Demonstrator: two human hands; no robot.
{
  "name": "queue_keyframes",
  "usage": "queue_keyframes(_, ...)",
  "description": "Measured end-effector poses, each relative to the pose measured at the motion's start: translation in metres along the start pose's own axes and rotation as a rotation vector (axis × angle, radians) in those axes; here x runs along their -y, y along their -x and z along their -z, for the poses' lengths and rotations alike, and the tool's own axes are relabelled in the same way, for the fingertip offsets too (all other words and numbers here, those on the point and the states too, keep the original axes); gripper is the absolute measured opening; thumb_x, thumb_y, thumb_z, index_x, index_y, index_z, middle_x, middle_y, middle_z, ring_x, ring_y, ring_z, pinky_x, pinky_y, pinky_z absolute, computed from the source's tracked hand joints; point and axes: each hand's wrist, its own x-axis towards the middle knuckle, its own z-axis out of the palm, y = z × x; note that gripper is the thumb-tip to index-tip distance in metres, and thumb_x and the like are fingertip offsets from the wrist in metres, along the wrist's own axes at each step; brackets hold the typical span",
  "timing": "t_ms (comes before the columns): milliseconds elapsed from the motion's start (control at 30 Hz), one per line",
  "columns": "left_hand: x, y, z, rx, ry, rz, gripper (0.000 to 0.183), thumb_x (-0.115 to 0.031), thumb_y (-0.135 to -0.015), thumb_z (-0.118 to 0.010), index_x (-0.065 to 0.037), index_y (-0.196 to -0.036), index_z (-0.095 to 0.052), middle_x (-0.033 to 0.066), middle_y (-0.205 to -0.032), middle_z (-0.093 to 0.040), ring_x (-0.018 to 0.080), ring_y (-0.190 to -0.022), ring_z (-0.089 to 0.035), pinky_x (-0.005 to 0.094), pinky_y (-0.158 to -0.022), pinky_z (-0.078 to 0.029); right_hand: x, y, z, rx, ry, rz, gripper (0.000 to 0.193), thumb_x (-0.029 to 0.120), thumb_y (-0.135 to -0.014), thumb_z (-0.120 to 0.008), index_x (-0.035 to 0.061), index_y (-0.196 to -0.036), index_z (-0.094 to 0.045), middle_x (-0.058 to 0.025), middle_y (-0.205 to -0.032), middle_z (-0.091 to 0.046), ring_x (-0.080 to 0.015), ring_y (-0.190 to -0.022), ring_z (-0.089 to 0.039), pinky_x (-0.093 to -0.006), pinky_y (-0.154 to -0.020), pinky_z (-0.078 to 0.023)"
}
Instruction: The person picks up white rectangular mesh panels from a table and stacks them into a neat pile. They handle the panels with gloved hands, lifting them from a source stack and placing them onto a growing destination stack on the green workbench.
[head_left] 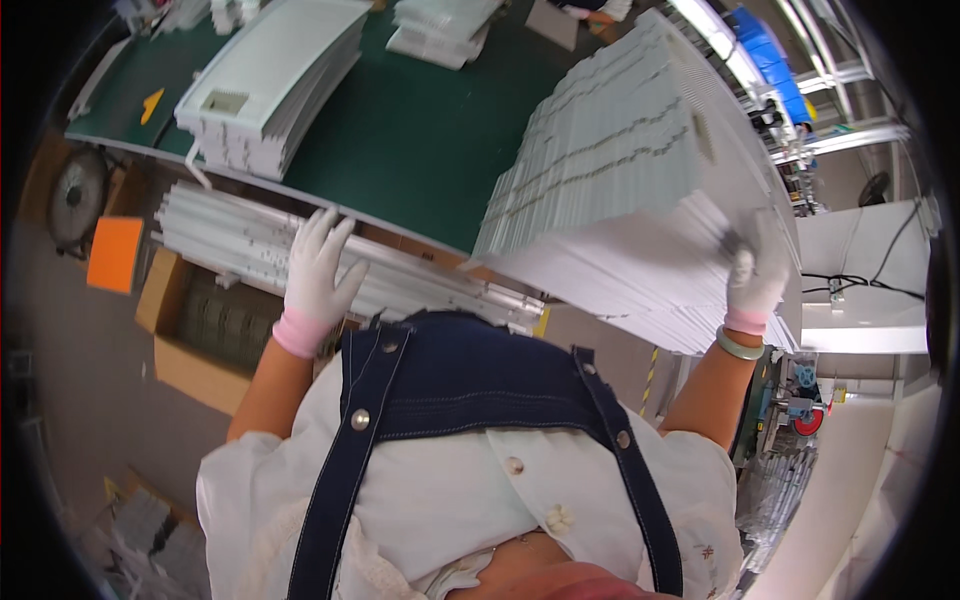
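Note:
My left hand (318, 265), in a white glove with a pink cuff, hovers by the front edge of the green table (400, 130). Its fingers are spread and it holds nothing. On the right, my gloved right hand (757, 272) is against the smooth face of a tall stack of white panels (600, 160). Its fingers blur into the white surface, so their grip is unclear. A dark smear shows beside its thumb. The stack's many edges face left, with small notches running in lines across them.
A shorter stack of white panels (275, 75) lies at the table's left, with more panels (440, 30) behind it. Below the table edge are long white profiles (235, 235) and an open cardboard box (200, 375). A fan (78, 200) and an orange board (115, 253) stand at far left.

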Motion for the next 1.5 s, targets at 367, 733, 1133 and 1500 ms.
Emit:
queue_keyframes(367, 0.126, -0.023, -0.107, 0.338, -0.256, 0.175, 0.077, -0.033, -0.078, -0.070, -0.008, -0.142, -0.037, 0.0242, -0.142, -0.040, 0.0409, -0.130, -0.039, 0.0475, -0.108, -0.034, 0.252, 0.148, -0.191, 1.277, -0.788, -0.302, 0.062, 0.032, -0.088, -0.058, 0.0029, -0.140, -0.041, -0.0237, -0.106, -0.066, -0.0426, -0.094, -0.063, -0.0457, -0.083, -0.050)
queue_keyframes(733, 0.152, -0.114, -0.143, 0.999, -0.298, 0.555, 0.131, -0.054, -0.061, -0.081, -0.009, -0.154, 0.000, 0.0223, -0.160, 0.000, 0.0430, -0.147, 0.001, 0.0582, -0.115, -0.006, 0.303, 0.169, -0.280, 1.371, -0.515, -0.521, 0.095, 0.036, -0.086, -0.060, -0.0006, -0.151, -0.001, -0.0199, -0.097, -0.067, -0.0378, -0.087, -0.066, -0.0430, -0.079, -0.051)
queue_keyframes(1133, 0.148, -0.125, -0.157, 1.084, -0.423, 0.605, 0.131, -0.058, -0.062, -0.079, -0.011, -0.154, 0.002, 0.0201, -0.160, 0.002, 0.0420, -0.147, 0.001, 0.0573, -0.116, -0.006, 0.304, 0.158, -0.284, 1.331, -0.581, -0.734, 0.096, 0.035, -0.086, -0.059, -0.0041, -0.150, 0.002, -0.0237, -0.108, -0.065, -0.0385, -0.092, -0.066, -0.0423, -0.083, -0.051)
queue_keyframes(1500, 0.149, -0.123, -0.162, 1.082, -0.443, 0.616, 0.133, -0.061, -0.062, -0.079, -0.013, -0.154, 0.004, 0.0193, -0.160, 0.003, 0.0413, -0.147, 0.002, 0.0566, -0.116, -0.006, 0.298, 0.164, -0.280, 1.311, -0.580, -0.710, 0.095, 0.033, -0.087, -0.060, -0.0049, -0.150, -0.001, -0.0215, -0.108, -0.066, -0.0370, -0.093, -0.067, -0.0403, -0.082, -0.051)
